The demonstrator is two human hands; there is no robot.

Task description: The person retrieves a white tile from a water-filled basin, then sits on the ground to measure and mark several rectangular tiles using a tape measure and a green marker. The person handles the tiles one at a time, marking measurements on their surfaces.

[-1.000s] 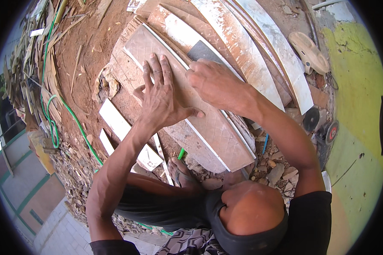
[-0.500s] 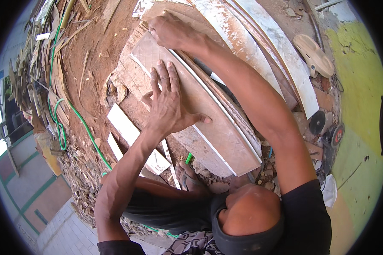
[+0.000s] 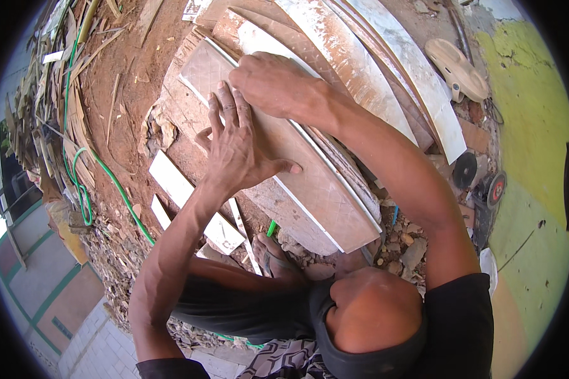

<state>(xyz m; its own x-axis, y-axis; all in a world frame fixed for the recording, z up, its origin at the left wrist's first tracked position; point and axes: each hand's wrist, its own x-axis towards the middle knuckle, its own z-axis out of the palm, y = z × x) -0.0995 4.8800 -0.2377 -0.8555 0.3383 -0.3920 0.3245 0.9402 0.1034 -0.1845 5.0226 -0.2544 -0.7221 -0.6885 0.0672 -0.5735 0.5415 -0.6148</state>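
A long brown tile strip (image 3: 325,196) with pale edges lies slantwise before me, face with faint grid lines up, on a worn, rough slab (image 3: 300,218). Flat on the strip, my left hand (image 3: 237,148) presses with thumb spread wide and fingers stretched toward its far end. My right hand (image 3: 272,82) is closed at the strip's right edge, just beyond the left fingertips. Whatever its curled fingers hold is hidden beneath the hand.
More long pale strips (image 3: 354,47) lie beyond my right forearm. An angle grinder (image 3: 492,192), a black disc (image 3: 465,169) and a beige plastic object (image 3: 456,68) rest by the yellow-green wall (image 3: 525,101). White offcuts (image 3: 186,186) and a green hose (image 3: 114,180) lie left.
My right hand has moved from the strip's far end nearer to me along its right edge. The left hand stays spread on the strip. The whole view has shifted slightly.
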